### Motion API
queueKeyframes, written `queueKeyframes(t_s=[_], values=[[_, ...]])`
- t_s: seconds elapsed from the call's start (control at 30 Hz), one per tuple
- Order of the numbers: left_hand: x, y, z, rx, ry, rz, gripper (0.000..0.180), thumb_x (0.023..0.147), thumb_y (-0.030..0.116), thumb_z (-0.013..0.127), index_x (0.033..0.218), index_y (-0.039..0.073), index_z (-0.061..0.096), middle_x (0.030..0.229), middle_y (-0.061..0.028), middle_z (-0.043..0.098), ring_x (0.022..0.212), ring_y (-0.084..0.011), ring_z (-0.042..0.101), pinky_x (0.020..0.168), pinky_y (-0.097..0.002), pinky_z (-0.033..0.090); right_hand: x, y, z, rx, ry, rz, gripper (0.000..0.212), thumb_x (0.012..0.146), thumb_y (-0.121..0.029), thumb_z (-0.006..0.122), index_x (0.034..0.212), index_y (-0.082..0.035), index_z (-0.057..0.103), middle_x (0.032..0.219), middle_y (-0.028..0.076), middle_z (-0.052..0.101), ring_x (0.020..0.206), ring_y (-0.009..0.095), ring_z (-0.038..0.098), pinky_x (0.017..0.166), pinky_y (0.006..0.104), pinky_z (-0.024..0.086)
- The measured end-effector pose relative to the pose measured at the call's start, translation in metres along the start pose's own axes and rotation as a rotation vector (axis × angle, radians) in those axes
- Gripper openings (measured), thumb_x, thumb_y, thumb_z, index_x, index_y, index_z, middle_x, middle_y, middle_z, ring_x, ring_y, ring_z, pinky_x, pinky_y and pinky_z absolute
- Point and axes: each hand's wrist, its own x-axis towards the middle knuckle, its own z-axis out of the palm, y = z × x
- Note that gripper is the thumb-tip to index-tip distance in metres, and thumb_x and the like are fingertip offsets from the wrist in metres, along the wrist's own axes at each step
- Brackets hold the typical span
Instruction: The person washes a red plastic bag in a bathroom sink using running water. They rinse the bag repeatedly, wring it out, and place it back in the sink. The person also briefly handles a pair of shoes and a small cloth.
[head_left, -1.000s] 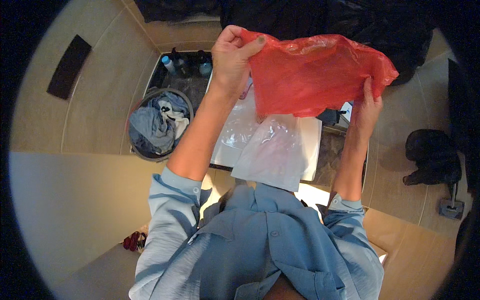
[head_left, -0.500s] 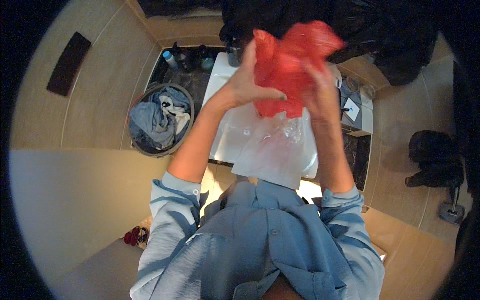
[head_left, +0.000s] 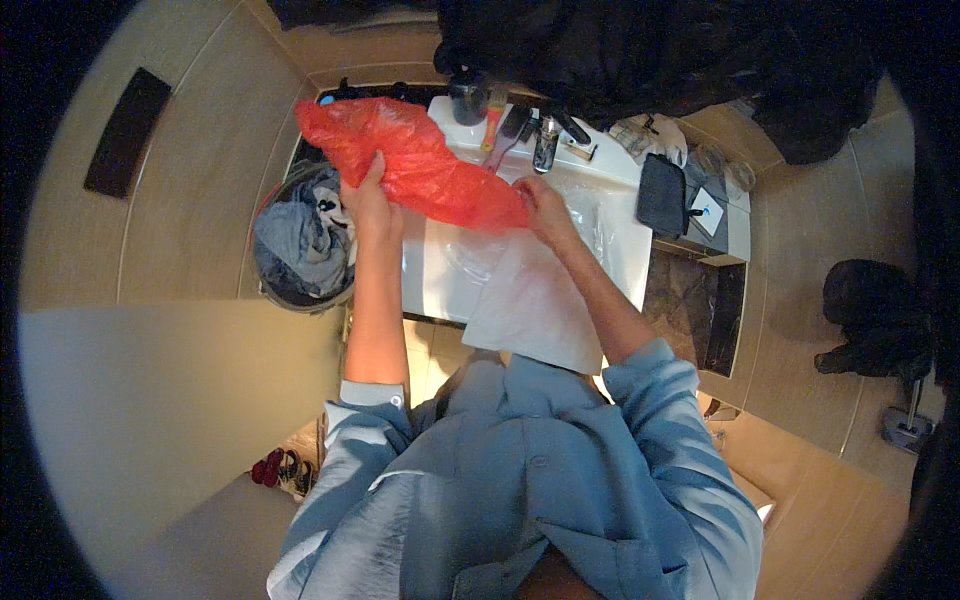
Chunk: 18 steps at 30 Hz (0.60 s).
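A crumpled red plastic bag [head_left: 420, 165] is stretched out sideways above the white sink [head_left: 435, 265]. My left hand [head_left: 372, 208] grips its left part from below, with the thumb across the front. At the bag's right end, my right hand [head_left: 545, 208] pinches its edge between closed fingers. Below the right hand a whitish, translucent sheet [head_left: 535, 310] lies over the basin and its front rim. The bag hides part of the sink's back left.
On the left, a round basket [head_left: 345, 300] holds clothes. A chrome faucet [head_left: 546, 145], a brush with a red and yellow handle [head_left: 493, 118] and a dark jar [head_left: 467, 97] stand at the back. Grey boxes [head_left: 705, 215] sit on the right.
The bag has moved left and lower, and is now spread sideways. My hands are farther apart; the left has shifted left and the right has moved left. The faucet has come into sight.
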Motion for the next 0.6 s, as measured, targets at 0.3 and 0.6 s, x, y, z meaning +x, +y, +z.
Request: queueKeyframes(t_s=[0.3,0.6], values=[[-0.021,0.015,-0.057,-0.122,0.048,-0.194,0.049,0.075,-0.006,0.053,0.123,0.003,0.045,0.120,-0.0140,0.052,0.108,-0.0305,0.053,0.093,-0.0422,0.045,-0.042,-0.001,-0.026,-0.761,-0.428,0.229,0.019,0.081,-0.010,0.047,0.097,-0.004,0.057,0.084,0.017,0.065,0.087,0.031,0.062,0.071,0.0420,0.050],[-0.055,0.024,0.001,-0.148,-0.028,-0.311,0.052,0.073,-0.008,0.055,0.123,0.002,0.044,0.120,-0.0128,0.052,0.110,-0.0300,0.052,0.094,-0.0448,0.044,-0.028,0.021,0.001,-0.701,-0.228,0.008,0.021,0.080,-0.017,0.050,0.092,-0.003,0.059,0.097,0.016,0.058,0.087,0.031,0.059,0.072,0.0403,0.051]])
